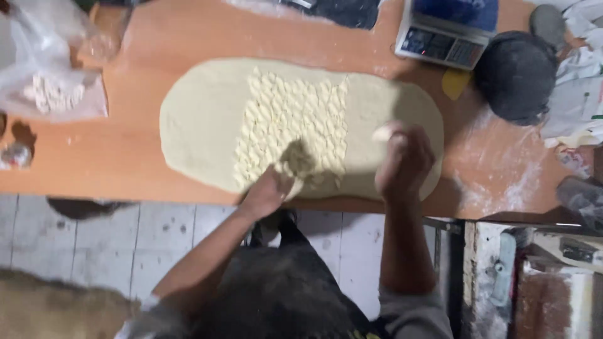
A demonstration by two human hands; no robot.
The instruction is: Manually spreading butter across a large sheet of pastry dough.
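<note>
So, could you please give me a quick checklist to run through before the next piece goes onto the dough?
1. Dough sheet lies flat and fully on the wooden table: ok, though its near edge runs close to the table edge.
2. Left hand is at the near edge of the patch of small pieces: ok.
3. Right hand carries a pale lump at its fingertips: ok.
4. Bare dough remains right of the patch: ok.
5. Bare dough remains left of the patch: ok.
6. Scale and dark round object stand clear of the dough: ok.
</note>
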